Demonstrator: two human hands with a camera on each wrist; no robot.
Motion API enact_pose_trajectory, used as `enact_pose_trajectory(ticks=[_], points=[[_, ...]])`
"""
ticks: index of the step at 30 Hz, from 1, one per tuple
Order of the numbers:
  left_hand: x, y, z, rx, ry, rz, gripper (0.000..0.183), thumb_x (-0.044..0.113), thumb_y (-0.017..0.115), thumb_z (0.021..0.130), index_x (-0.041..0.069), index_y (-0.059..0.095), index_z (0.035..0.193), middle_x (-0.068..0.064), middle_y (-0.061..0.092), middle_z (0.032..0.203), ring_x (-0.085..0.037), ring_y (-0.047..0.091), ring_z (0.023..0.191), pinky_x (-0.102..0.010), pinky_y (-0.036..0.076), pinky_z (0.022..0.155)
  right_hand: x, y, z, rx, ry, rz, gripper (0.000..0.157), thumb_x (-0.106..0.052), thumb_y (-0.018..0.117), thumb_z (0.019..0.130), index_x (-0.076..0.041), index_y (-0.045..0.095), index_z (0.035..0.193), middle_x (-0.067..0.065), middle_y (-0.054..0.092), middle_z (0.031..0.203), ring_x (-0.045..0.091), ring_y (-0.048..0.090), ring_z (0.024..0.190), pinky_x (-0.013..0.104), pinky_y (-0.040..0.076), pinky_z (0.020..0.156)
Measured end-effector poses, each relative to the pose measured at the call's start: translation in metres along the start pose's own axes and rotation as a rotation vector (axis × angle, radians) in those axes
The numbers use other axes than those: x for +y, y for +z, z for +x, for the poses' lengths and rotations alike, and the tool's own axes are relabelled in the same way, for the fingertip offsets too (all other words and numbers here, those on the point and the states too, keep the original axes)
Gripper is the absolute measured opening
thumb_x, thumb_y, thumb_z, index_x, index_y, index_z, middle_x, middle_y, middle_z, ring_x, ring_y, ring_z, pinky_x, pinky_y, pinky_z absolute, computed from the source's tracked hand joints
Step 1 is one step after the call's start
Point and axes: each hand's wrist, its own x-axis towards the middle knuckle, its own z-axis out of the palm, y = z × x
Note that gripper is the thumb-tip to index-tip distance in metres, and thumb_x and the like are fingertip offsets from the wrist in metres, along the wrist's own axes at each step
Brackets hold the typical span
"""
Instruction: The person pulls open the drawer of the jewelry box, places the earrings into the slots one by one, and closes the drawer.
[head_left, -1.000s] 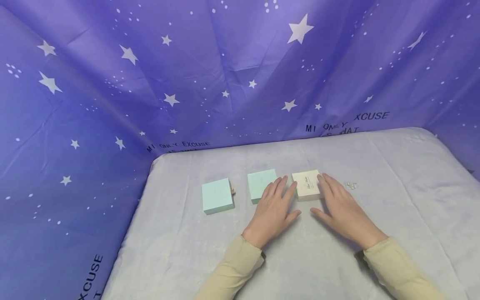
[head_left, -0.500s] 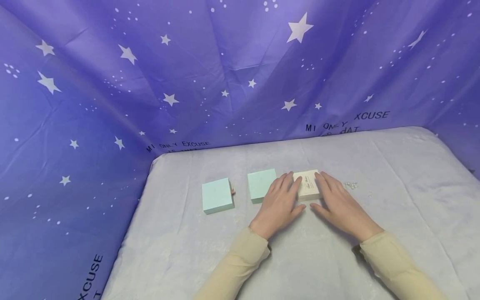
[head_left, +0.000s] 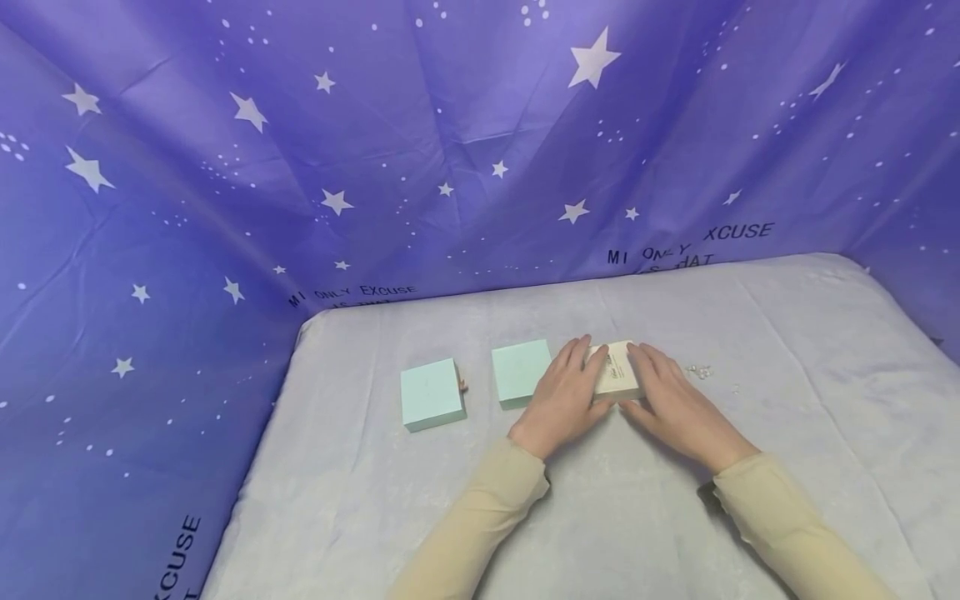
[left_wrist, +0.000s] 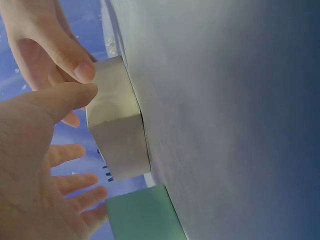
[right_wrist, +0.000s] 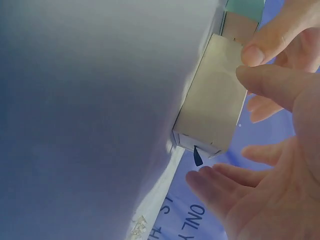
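Note:
A small cream box (head_left: 619, 372) with dark lettering on its lid sits on the cloth between the two hands. My left hand (head_left: 564, 393) lies at its left side, fingers extended and overlapping the lid's left edge in the head view. My right hand (head_left: 670, 398) flanks the right side with relaxed, spread fingers. In the left wrist view both thumbs come close together at the near upper edge of the cream box (left_wrist: 117, 112). A dark ribbon tab (right_wrist: 198, 156) sticks out of the box's right end, near the right fingers.
Left of the hands stands a mint-green box (head_left: 517, 372), partly behind the left hand. Farther left is another mint-green box (head_left: 432, 395) with a brownish pull tab (head_left: 463, 385). Small clear shiny pieces (head_left: 700, 372) lie right of the right hand. A starry purple curtain (head_left: 420, 150) hangs behind.
My left hand has moved right, from over the middle mint-green box to the cream box. The right hand has shifted slightly left, and the thumbs are closer together.

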Motion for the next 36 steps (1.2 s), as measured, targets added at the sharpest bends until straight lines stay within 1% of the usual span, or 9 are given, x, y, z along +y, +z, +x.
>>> enact_pose_trajectory(ticks=[3,8,13,17,20,25,31,36], points=[[0.0005,0.0004,0.0030,0.001,-0.001,-0.013,0.073,0.046,0.065,0.092,0.011,0.039,0.151,-0.016,0.037,0.155,-0.029,0.036,0.144,-0.032,0.026,0.121,-0.0006,-0.0015,0.0016,-0.024,0.009,0.007,0.075,-0.017,0.068,0.091,0.010,0.028,0.148,0.038,0.035,0.144,0.054,0.035,0.132,0.067,0.033,0.106],[0.0008,0.0022,0.0055,-0.006,-0.013,-0.040,0.070,0.045,0.066,0.092,0.014,0.041,0.150,-0.015,0.035,0.156,-0.029,0.036,0.143,-0.032,0.032,0.118,0.0002,-0.0003,0.0030,-0.031,-0.001,0.007,0.068,-0.017,0.067,0.092,0.009,0.033,0.145,0.037,0.038,0.142,0.053,0.038,0.131,0.067,0.036,0.105],[0.0000,0.0046,0.0075,-0.028,-0.031,-0.043,0.066,0.045,0.065,0.092,0.015,0.044,0.148,-0.016,0.034,0.157,-0.029,0.036,0.144,-0.032,0.034,0.117,0.0022,0.0027,0.0047,-0.009,-0.015,-0.010,0.061,-0.016,0.069,0.091,0.009,0.043,0.140,0.037,0.040,0.139,0.054,0.043,0.126,0.066,0.040,0.102],[-0.0004,0.0062,0.0087,-0.053,-0.030,-0.049,0.063,0.043,0.065,0.093,0.015,0.047,0.146,-0.016,0.036,0.156,-0.028,0.035,0.145,-0.033,0.034,0.117,0.0018,0.0015,0.0076,0.014,-0.025,-0.015,0.056,-0.013,0.070,0.090,0.011,0.048,0.137,0.038,0.043,0.136,0.055,0.049,0.120,0.064,0.042,0.100],[-0.0003,0.0061,0.0088,-0.074,-0.031,-0.068,0.062,0.042,0.064,0.095,0.014,0.046,0.147,-0.015,0.038,0.156,-0.027,0.035,0.145,-0.036,0.038,0.115,0.0015,0.0005,0.0093,0.026,-0.032,-0.019,0.055,-0.012,0.071,0.089,0.013,0.051,0.135,0.038,0.044,0.135,0.056,0.052,0.117,0.062,0.044,0.099],[0.0007,0.0056,0.0093,-0.093,-0.039,-0.098,0.061,0.042,0.063,0.095,0.014,0.046,0.147,-0.012,0.040,0.155,-0.025,0.037,0.143,-0.041,0.045,0.109,0.0022,0.0003,0.0092,0.027,-0.029,-0.024,0.054,-0.012,0.071,0.089,0.015,0.052,0.132,0.039,0.044,0.134,0.056,0.054,0.115,0.061,0.045,0.098],[0.0017,0.0054,0.0101,-0.100,-0.047,-0.126,0.061,0.040,0.065,0.094,0.013,0.047,0.145,-0.013,0.041,0.153,-0.026,0.038,0.143,-0.044,0.046,0.107,0.0026,0.0006,0.0102,0.026,-0.028,-0.030,0.055,-0.012,0.072,0.088,0.015,0.053,0.132,0.039,0.045,0.134,0.057,0.055,0.112,0.062,0.047,0.096],[0.0029,0.0046,0.0111,-0.100,-0.053,-0.136,0.058,0.037,0.066,0.094,0.013,0.048,0.144,-0.014,0.043,0.152,-0.027,0.039,0.142,-0.046,0.047,0.106,0.0036,-0.0001,0.0104,0.014,-0.012,-0.021,0.056,-0.014,0.073,0.088,0.014,0.052,0.133,0.038,0.044,0.136,0.056,0.055,0.113,0.062,0.046,0.096]])
